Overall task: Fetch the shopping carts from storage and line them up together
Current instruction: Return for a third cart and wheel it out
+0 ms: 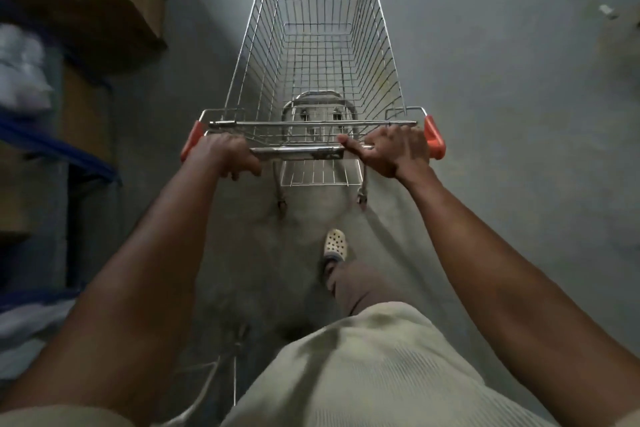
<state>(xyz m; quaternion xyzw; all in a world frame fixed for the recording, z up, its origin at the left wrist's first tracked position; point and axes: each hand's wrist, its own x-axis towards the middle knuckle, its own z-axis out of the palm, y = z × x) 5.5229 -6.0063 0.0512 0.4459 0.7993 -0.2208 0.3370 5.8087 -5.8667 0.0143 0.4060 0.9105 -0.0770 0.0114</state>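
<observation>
A silver wire shopping cart [317, 45] with red plastic corner caps stands straight ahead of me on a grey concrete floor, its basket empty. Its metal handle bar [298, 151] runs across the middle of the view. My left hand [225, 156] is wrapped around the left end of that bar, beside the red end cap. My right hand [393, 151] grips the right end, thumb stretched along the bar. Both arms reach forward. One foot in a pale perforated clog [334, 243] is stepped forward just behind the cart's rear wheels.
Blue shelving [59, 149] with cardboard boxes [104, 0] and white wrapped bundles [20, 73] lines the left side, close to the cart. Open grey floor [519, 114] spreads to the right. A small pale scrap [607, 10] lies far right. Thin wire bits [221, 367] show near my legs.
</observation>
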